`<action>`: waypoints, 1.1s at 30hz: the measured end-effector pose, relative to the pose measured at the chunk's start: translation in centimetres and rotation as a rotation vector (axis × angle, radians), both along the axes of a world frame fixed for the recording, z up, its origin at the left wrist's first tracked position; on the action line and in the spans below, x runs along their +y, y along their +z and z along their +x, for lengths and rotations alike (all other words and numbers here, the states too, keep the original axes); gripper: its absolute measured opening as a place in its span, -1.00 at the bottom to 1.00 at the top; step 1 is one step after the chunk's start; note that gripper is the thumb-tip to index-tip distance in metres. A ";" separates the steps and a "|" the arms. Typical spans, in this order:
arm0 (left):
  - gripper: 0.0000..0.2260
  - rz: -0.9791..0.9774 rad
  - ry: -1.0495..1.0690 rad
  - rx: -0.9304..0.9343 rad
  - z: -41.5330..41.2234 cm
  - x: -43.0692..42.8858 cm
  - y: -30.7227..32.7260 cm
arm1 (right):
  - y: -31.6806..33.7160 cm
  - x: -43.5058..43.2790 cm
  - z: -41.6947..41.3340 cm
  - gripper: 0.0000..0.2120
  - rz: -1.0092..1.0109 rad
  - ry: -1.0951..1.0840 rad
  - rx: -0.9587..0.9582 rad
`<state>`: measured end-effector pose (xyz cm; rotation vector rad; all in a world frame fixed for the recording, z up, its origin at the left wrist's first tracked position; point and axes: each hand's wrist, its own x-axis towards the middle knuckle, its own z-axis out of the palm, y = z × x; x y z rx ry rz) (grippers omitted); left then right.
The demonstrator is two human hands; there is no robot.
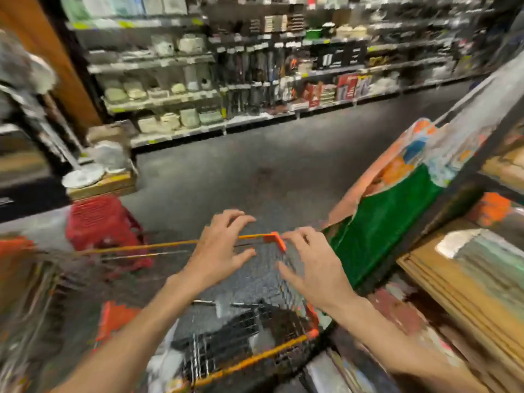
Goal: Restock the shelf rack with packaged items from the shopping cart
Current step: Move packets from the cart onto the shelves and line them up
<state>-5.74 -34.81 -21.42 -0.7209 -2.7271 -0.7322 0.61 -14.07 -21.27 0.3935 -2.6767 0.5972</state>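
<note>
The frame is motion-blurred. A wire shopping cart (283, 351) with orange rim trim stands below me, and dark and white packages (226, 333) lie in its basket. My left hand (219, 251) hovers over the cart's far rim with its fingers spread and nothing in it. My right hand (312, 259) is beside it near the orange corner piece (273, 239), fingers spread too and empty. A large green and orange packaged item (397, 211) leans on the shelf rack (465, 191) at the right.
A red plastic stool (102, 222) stands left of the cart, with a box of plates (96, 180) behind it. Stocked shelves (255, 80) line the far side of the dark aisle floor (241, 165). Wooden-looking flat packs (467, 279) fill the right rack.
</note>
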 end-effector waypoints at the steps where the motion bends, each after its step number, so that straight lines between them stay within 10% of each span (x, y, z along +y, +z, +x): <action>1: -0.45 -0.016 0.059 -0.055 1.0 -3.1 -2.4 | -2.2 -2.6 -0.2 -0.56 0.025 0.037 -0.083; 13: -0.46 0.000 0.558 -0.760 8.2 -20.8 -20.6 | -18.3 -16.7 -1.3 -0.50 0.171 0.150 -0.720; 33: -0.40 0.691 1.224 -1.318 -11.4 -27.6 -44.8 | -44.9 -26.4 -20.3 -0.24 0.343 0.171 -1.446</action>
